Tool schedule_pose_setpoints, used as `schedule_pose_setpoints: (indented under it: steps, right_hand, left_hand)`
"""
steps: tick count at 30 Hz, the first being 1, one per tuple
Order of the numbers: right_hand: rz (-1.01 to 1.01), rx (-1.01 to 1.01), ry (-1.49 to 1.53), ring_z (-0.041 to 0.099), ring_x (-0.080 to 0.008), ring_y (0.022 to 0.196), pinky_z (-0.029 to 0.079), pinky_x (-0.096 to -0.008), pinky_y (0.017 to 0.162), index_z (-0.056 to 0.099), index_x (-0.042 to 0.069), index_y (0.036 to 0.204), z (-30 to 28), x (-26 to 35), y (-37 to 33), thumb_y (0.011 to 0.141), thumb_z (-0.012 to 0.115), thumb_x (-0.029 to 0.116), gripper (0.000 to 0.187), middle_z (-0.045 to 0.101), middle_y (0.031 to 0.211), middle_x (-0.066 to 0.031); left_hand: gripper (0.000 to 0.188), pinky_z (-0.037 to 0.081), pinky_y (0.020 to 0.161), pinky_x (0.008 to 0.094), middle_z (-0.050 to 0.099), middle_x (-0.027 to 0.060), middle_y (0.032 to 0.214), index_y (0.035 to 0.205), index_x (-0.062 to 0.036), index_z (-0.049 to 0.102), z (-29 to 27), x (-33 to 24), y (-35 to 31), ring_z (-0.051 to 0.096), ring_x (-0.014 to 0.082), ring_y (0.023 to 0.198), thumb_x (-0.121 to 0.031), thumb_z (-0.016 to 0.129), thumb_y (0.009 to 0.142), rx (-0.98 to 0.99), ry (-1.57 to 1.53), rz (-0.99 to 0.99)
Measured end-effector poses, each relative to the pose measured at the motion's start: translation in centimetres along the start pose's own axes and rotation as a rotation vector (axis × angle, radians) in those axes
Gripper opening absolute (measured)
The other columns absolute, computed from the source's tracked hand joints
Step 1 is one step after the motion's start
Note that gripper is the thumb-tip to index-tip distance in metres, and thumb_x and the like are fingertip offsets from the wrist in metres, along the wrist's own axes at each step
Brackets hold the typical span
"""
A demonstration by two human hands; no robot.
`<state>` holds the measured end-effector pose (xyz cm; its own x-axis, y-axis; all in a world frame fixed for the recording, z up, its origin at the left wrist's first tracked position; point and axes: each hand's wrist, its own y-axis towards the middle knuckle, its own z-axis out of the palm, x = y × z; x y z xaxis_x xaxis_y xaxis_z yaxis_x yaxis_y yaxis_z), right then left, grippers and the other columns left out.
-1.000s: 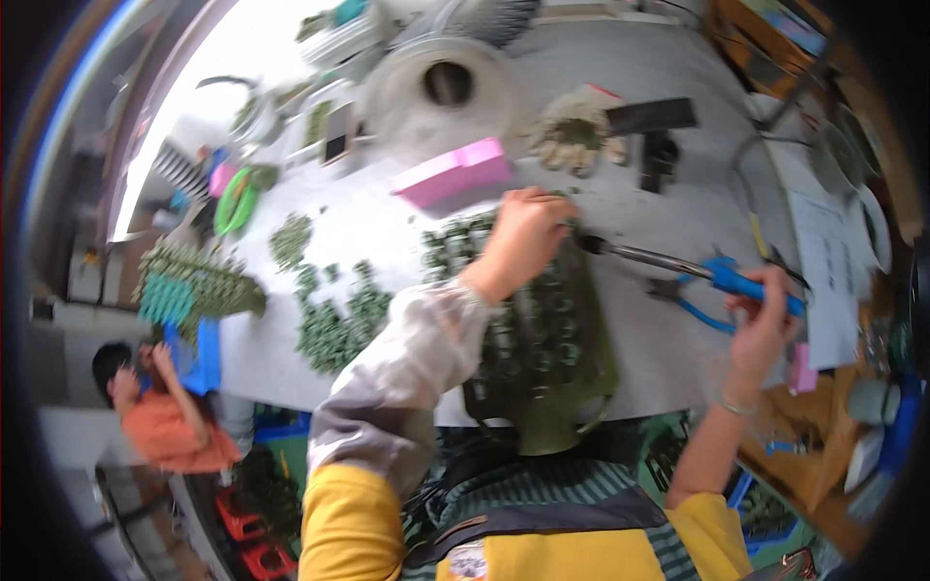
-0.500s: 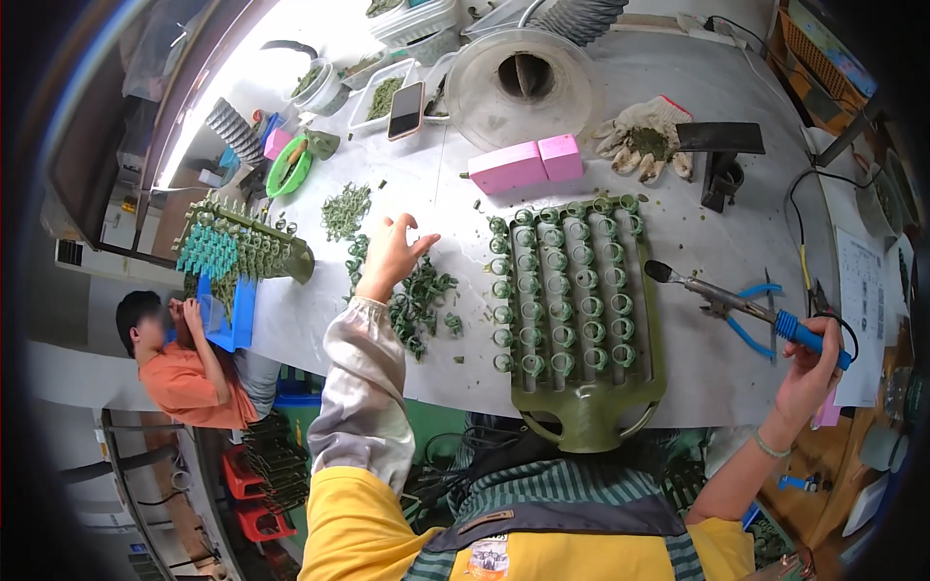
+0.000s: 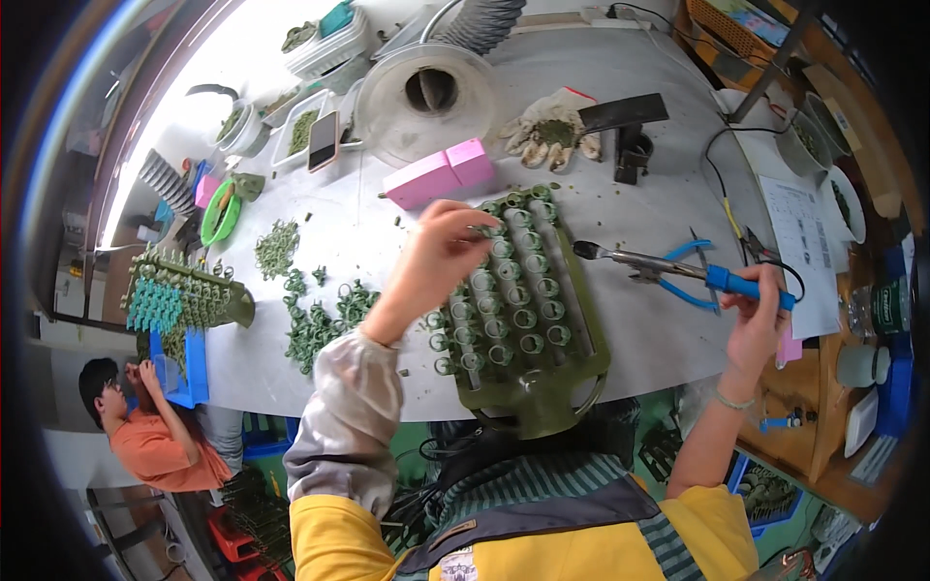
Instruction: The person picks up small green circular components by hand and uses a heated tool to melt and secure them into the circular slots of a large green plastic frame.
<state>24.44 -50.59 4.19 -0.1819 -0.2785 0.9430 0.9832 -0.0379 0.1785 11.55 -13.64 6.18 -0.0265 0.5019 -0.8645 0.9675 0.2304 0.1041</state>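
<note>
We see a phone (image 3: 323, 141), dark screen up, far left on the bench beside a white tray. Two pink boxes (image 3: 439, 173) lie just beyond the rack. White printed sheet (image 3: 802, 254) at right edge.

Left hand (image 3: 436, 257) hides part of green ring rack (image 3: 518, 310); fingertip contents unclear.

A pale grey desk (image 3: 639, 194) carries a green slotted tray (image 3: 523, 320) full of small green rings near its front edge, with loose green rings (image 3: 315, 320) scattered to the left. Further back lie two pink blocks (image 3: 438, 174), a clear round reel (image 3: 426, 97), a phone (image 3: 323, 141) and a soiled work glove (image 3: 547, 131). Blue-handled pliers (image 3: 693, 276) and a printed sheet (image 3: 802, 242) lie at the right.
</note>
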Motion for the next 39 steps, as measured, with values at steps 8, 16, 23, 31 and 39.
schedule_pose_setpoints:
  steps: [8, 16, 23, 31, 39]
  right_hand:
    - [0.060, 0.026, 0.050, 0.065, -0.0168, 0.056, 0.054, -0.0252, 0.054, 0.063, -0.002, 0.084, 1.3, -1.4, 0.1, 0.098, 0.060, 0.019, 0.026, 0.067, 0.078, -0.0094]
    - [0.061, 0.065, 0.054, 0.065, -0.0162, 0.057, 0.055, -0.0260, 0.056, 0.064, -0.002, 0.084, 2.7, -2.6, 0.5, 0.098, 0.059, 0.021, 0.028, 0.066, 0.076, -0.0082]
    - [0.060, 0.037, -0.018, 0.063, -0.0161, 0.056, 0.052, -0.0268, 0.052, 0.063, -0.001, 0.082, 1.2, -1.0, 0.5, 0.097, 0.058, 0.019, 0.026, 0.064, 0.076, -0.0076]
    - [0.047, 0.013, -0.030, 0.052, -0.0132, 0.052, 0.042, -0.0229, 0.049, 0.058, 0.004, 0.077, -2.0, 0.0, 0.8, 0.099, 0.054, 0.028, 0.032, 0.059, 0.074, -0.0055]
    - [0.030, -0.003, -0.057, 0.050, -0.0114, 0.051, 0.040, -0.0216, 0.048, 0.057, 0.005, 0.077, -1.5, 0.3, 0.3, 0.099, 0.053, 0.027, 0.032, 0.057, 0.075, -0.0048]
  left_hand:
    - [0.026, 0.049, 0.081, 0.0377, 0.070, 0.0101, 0.102, 0.108, -0.0085, 0.070, 7.0, -0.5, 3.5, 0.060, 0.0292, 0.096, -0.003, 0.073, 0.082, 0.001, 0.387, 0.250]
    - [0.028, 0.039, 0.099, 0.0417, 0.071, 0.0050, 0.108, 0.106, -0.0071, 0.070, 8.8, 0.8, 4.8, 0.059, 0.0260, 0.108, -0.001, 0.071, 0.078, 0.082, 0.473, 0.308]
    - [0.027, 0.041, 0.094, 0.0410, 0.072, 0.0055, 0.106, 0.106, -0.0085, 0.072, 7.4, 1.0, 4.1, 0.061, 0.0255, 0.103, -0.003, 0.071, 0.079, 0.061, 0.591, 0.368]
    - [0.023, 0.052, 0.082, 0.0325, 0.066, 0.0066, 0.103, 0.115, -0.0048, 0.061, -1.3, 3.6, 1.8, 0.063, 0.0153, 0.090, -0.005, 0.066, 0.092, -0.235, 0.060, 0.126]
    - [0.020, 0.052, 0.080, 0.0405, 0.070, 0.0171, 0.093, 0.101, -0.0053, 0.066, -14.2, 10.8, -8.4, 0.066, 0.0311, 0.093, -0.022, 0.066, 0.090, -0.277, 0.727, -0.450]
